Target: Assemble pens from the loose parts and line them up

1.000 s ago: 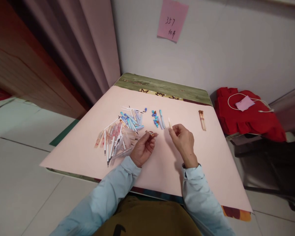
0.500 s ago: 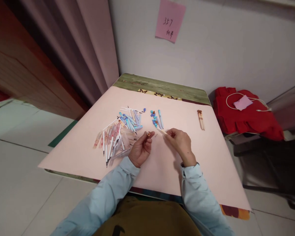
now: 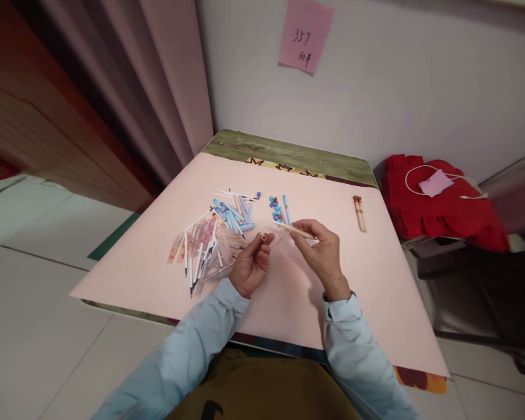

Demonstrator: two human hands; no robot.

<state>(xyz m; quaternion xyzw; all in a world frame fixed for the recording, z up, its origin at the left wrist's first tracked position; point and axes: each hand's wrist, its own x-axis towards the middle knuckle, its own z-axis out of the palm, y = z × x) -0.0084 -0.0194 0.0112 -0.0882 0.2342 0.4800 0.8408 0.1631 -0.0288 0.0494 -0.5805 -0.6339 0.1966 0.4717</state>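
My left hand point(image 3: 250, 269) is closed on a small brown pen part point(image 3: 263, 238), a short tube whose round open end faces up toward me. My right hand point(image 3: 322, 252) pinches a thin cream pen barrel point(image 3: 298, 230) with a pale tip, held nearly level above the table and pointing left. Just beyond the barrel lie blue and brown pen toppers point(image 3: 275, 203) and a couple of light-blue pen barrels point(image 3: 286, 210). Left of my left hand is a heap of white pen refills point(image 3: 196, 265), blue barrels point(image 3: 235, 217) and clear and pink pieces point(image 3: 179, 246).
Two brown pens point(image 3: 359, 214) lie side by side at the right of the pink-covered table point(image 3: 376, 309). Past the right edge sits a red cloth point(image 3: 424, 216) with a white cable point(image 3: 411, 178) on it. A wall stands behind, a curtain point(image 3: 175, 76) at left.
The cream barrel in my right hand has turned from pointing away to lying more level, with more of it showing. My left hand has stayed about in place.
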